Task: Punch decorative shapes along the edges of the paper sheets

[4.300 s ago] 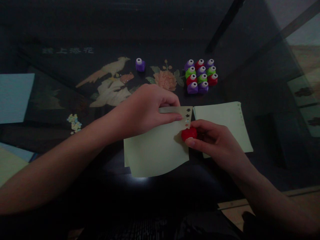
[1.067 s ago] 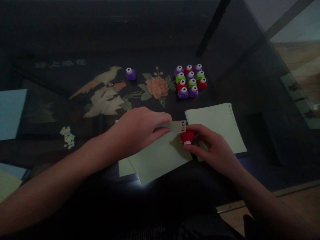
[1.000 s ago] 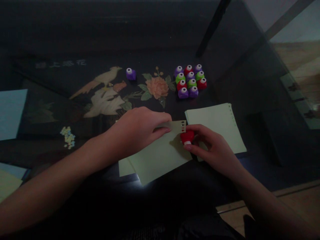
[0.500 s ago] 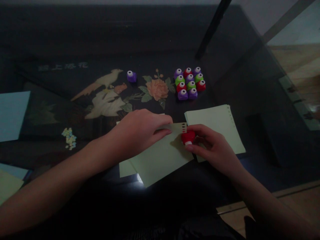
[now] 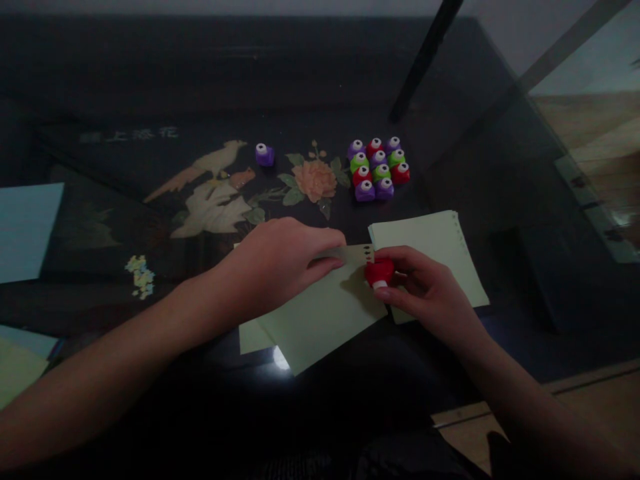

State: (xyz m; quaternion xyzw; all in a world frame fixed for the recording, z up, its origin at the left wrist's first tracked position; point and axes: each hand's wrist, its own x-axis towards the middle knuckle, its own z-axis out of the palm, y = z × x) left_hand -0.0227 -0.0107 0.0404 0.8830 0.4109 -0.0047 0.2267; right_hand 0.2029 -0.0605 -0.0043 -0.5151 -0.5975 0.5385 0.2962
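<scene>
Between thumb and fingers, my left hand point(image 5: 295, 263) pinches the top edge of a pale green sheet of paper point(image 5: 325, 327). A short row of small punched holes runs down the sheet's right edge. My right hand point(image 5: 425, 287) grips a red craft punch point(image 5: 379, 272) with a white button, set at that edge just below the holes. The button faces toward me, under the thumb. Part of another pale sheet point(image 5: 254, 339) shows beneath the held one. Right behind my right hand lies a stack of pale green paper point(image 5: 427, 233), with holes along its right edge.
Several purple, red and green craft punches point(image 5: 380, 170) stand grouped at the back right. A single purple punch point(image 5: 265, 155) stands left of them. Small paper cutouts point(image 5: 140, 275) lie in a pile at left, near blue sheets point(image 5: 27, 230). The dark glass tabletop point(image 5: 200, 80) shows a bird-and-flower picture.
The red punch has shifted slightly down along the sheet's right edge, in my right hand. My left hand keeps its pinch on the paper with hardly any movement.
</scene>
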